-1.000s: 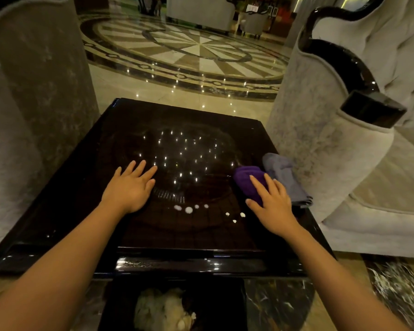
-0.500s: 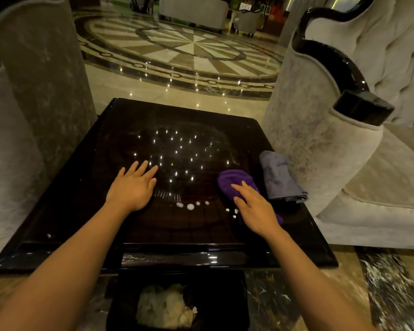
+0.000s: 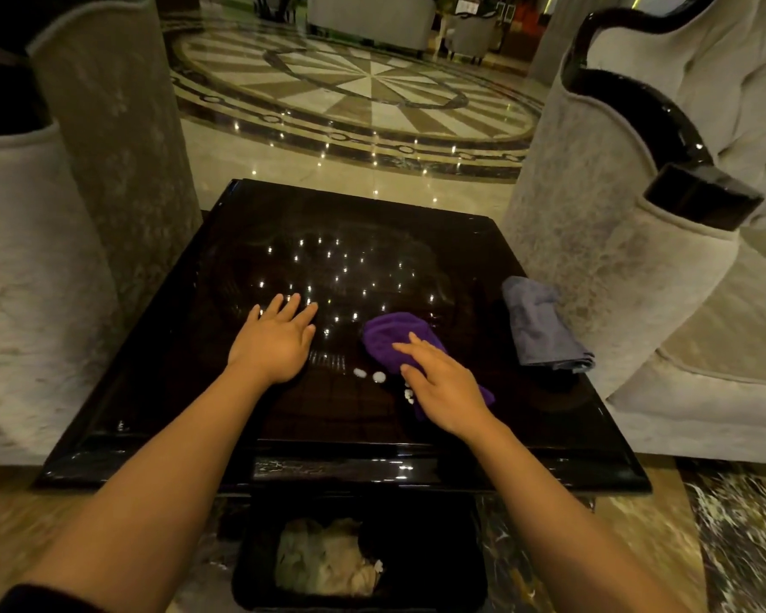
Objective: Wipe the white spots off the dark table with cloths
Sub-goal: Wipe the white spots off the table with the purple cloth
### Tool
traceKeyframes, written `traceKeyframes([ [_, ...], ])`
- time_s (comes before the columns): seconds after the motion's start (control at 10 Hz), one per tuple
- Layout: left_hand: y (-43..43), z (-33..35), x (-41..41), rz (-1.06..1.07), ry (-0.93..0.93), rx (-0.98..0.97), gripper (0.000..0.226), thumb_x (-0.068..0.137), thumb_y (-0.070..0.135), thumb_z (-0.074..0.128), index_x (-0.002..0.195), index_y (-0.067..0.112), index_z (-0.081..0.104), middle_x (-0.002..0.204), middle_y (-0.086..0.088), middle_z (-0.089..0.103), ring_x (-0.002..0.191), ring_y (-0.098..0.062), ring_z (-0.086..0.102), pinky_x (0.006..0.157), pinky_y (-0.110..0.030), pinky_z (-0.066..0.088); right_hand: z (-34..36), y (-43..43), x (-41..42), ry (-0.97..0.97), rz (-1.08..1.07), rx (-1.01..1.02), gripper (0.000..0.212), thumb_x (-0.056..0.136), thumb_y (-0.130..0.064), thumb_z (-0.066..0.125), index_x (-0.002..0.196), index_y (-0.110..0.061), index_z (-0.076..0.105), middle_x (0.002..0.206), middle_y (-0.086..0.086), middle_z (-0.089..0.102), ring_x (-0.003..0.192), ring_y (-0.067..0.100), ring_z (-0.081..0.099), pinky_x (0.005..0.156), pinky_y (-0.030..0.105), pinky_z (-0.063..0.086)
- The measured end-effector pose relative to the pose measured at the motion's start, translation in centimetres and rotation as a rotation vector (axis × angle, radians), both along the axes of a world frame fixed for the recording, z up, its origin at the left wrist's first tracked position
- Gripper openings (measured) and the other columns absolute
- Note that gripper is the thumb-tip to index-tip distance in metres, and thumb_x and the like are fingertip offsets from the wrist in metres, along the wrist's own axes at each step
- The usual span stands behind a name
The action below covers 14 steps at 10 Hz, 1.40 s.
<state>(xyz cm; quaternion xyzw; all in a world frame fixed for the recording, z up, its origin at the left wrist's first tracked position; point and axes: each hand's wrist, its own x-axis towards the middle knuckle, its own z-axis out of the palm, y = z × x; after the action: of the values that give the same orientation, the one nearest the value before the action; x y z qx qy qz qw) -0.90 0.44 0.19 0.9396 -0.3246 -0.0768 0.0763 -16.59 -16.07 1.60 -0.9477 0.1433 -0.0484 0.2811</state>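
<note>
A glossy dark table [image 3: 186, 382] fills the middle of the view. A few white spots [image 3: 370, 374] lie near its front centre, with a small white clump [image 3: 409, 395] just beside my right hand. My right hand [image 3: 443, 384] presses flat on a purple cloth [image 3: 392, 336], fingers spread over it, right next to the spots. My left hand [image 3: 275, 340] rests flat and open on the bare tabletop to the left of the spots, holding nothing. A folded grey cloth [image 3: 538, 325] lies at the table's right edge, untouched.
Upholstered grey armchairs [image 3: 602, 241] stand close against the right and left [image 3: 63, 192] sides of the table. A black bin [image 3: 257, 568] with crumpled paper sits on the floor below the front edge. Polished marble floor stretches beyond the far edge.
My right hand has slid the purple cloth leftward from beside the grey cloth toward the white spots, covering some of them. My left hand has stayed in place.
</note>
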Motion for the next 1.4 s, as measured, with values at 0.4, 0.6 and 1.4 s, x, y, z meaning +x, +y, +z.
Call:
traceKeyframes([
  [0.4, -0.1, -0.3, 0.3, -0.005, -0.009, -0.011, 0.05, 0.098, 0.034, 0.018, 0.146, 0.022, 0.011, 0.158, -0.006, 0.007, 0.145, -0.025, 0.002, 0.117, -0.045, 0.005, 0.6, 2.1, 2.4, 0.009, 0.126, 0.118, 0.03, 0.093, -0.022, 0.042, 0.121, -0.024, 0.052, 0.144, -0.004, 0.041, 0.133, 0.014, 0.034, 0.109, 0.034, 0.027],
  [0.6, -0.1, -0.5, 0.5, -0.009, -0.006, 0.005, 0.05, 0.098, 0.034, 0.018, 0.146, 0.023, 0.01, 0.158, -0.005, 0.006, 0.145, -0.024, 0.001, 0.117, -0.044, 0.004, 0.9, 3.1, 1.8, 0.012, 0.164, 0.229, 0.029, 0.093, -0.021, 0.044, 0.12, -0.02, 0.054, 0.135, -0.004, 0.052, 0.126, 0.014, 0.044, 0.107, 0.034, 0.034],
  [1.4, 0.2, 0.0, 0.2, -0.022, -0.017, 0.012, 0.049, 0.099, 0.033, 0.015, 0.146, 0.022, 0.009, 0.158, -0.007, 0.005, 0.145, -0.025, 0.001, 0.117, -0.043, 0.005, -0.3, 6.5, -6.5, -0.064, 0.321, 0.253, 0.026, 0.087, -0.013, 0.049, 0.109, -0.017, 0.062, 0.114, -0.019, 0.055, 0.113, -0.011, 0.044, 0.105, 0.006, 0.019],
])
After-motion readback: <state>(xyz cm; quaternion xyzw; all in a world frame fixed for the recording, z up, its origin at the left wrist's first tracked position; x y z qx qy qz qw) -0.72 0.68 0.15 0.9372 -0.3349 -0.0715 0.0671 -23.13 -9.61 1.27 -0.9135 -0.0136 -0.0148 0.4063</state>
